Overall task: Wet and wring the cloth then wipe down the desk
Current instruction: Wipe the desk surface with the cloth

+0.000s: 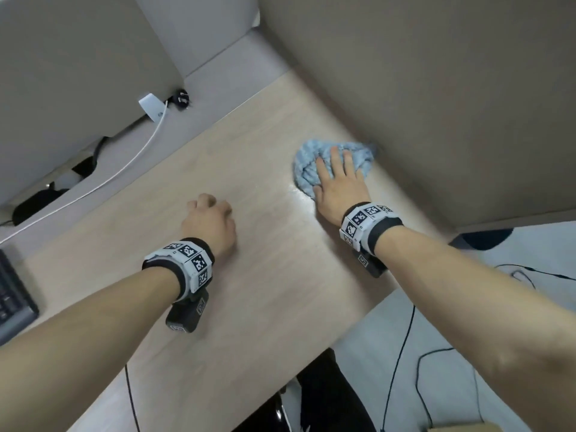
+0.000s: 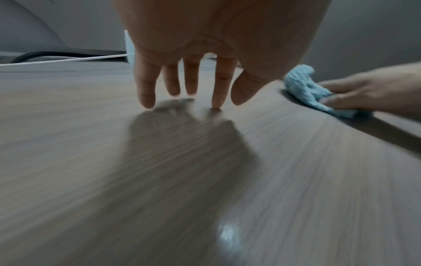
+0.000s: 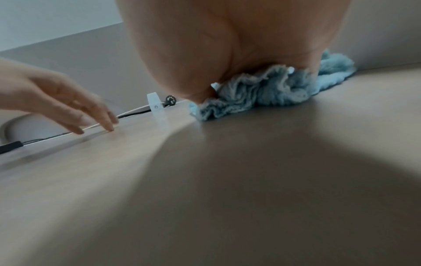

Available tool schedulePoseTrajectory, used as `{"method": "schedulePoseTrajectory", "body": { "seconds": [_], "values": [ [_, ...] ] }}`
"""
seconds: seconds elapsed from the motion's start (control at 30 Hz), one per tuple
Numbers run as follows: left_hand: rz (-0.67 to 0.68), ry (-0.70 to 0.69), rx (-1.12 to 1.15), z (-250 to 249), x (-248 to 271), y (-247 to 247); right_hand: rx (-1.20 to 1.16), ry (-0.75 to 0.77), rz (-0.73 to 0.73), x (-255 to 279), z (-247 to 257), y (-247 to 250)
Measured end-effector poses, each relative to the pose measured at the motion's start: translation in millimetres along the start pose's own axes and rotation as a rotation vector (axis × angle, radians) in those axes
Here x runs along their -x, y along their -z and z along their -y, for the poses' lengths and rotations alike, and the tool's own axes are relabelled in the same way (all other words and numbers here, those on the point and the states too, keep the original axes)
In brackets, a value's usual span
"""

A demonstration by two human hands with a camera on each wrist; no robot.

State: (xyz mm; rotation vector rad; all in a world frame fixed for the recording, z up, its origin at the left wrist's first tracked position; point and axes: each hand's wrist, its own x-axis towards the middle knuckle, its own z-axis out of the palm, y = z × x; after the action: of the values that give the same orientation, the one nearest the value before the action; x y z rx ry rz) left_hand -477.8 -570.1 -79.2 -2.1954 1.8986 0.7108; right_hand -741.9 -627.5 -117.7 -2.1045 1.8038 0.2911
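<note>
Head view. I log the cloth (image 1: pixel 335 165): pale blue, looped terry, bunched into folds, lying at the far right edge of the desk (image 1: pixel 255 275) against the side partition (image 1: pixel 436 98). My right hand (image 1: pixel 338 185) lies flat on it, fingers straight and spread, pressing it down, a hold I judge suits wiping. A wet sheen sits on the pale wood-grain laminate just beside the cloth. My left hand (image 1: pixel 210 221) is near the desk's middle, fingers hanging loosely and holding nothing, probably a brace. A white cable (image 1: pixel 137 157) runs along the back edge; a keyboard (image 1: pixel 12 294) sits at the left edge.

Left wrist view. Fingers (image 2: pixel 147 86) point down, relaxed and apart, their tips at or just above the matte surface; I cannot tell which. The cloth shows far right under the other hand.

Right wrist view. The palm covers the cloth; ruffled hems stick out. The right fingers are hidden here.
</note>
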Motion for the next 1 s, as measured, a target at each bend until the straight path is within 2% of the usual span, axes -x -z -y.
{"method": "schedulePoseTrajectory", "body": {
  "seconds": [0.1, 0.3, 0.4, 0.47, 0.53, 0.67, 0.77, 0.9, 1.0],
  "values": [
    [-0.032, -0.078, 0.014, -14, -7, -1, -0.030, -0.111, -0.053, 41, -29, -13],
    [0.066, -0.184, -0.063, -44, -17, -14, -0.086, -0.371, -0.112, 115, -77, -36],
    [0.070, -0.195, -0.105, -45, -18, -18, -0.096, -0.448, -0.145, 138, -86, -49],
    [0.077, -0.204, -0.120, -41, -19, -19, -0.094, -0.488, -0.110, 149, -72, -56],
    [0.083, -0.212, -0.126, -39, -20, -20, -0.071, -0.453, -0.023, 163, -41, -66],
    [0.082, -0.216, -0.138, -38, -19, -24, -0.027, -0.222, 0.087, 199, 9, -80],
    [0.091, -0.208, -0.137, -38, -19, -22, -0.034, -0.185, 0.090, 202, -8, -67],
    [0.071, -0.228, -0.162, -35, -18, -19, -0.016, -0.305, -0.037, 164, -64, -37],
    [0.022, -0.242, -0.177, -34, -16, -20, -0.073, -0.377, -0.072, 141, -92, -33]
  ]
}}
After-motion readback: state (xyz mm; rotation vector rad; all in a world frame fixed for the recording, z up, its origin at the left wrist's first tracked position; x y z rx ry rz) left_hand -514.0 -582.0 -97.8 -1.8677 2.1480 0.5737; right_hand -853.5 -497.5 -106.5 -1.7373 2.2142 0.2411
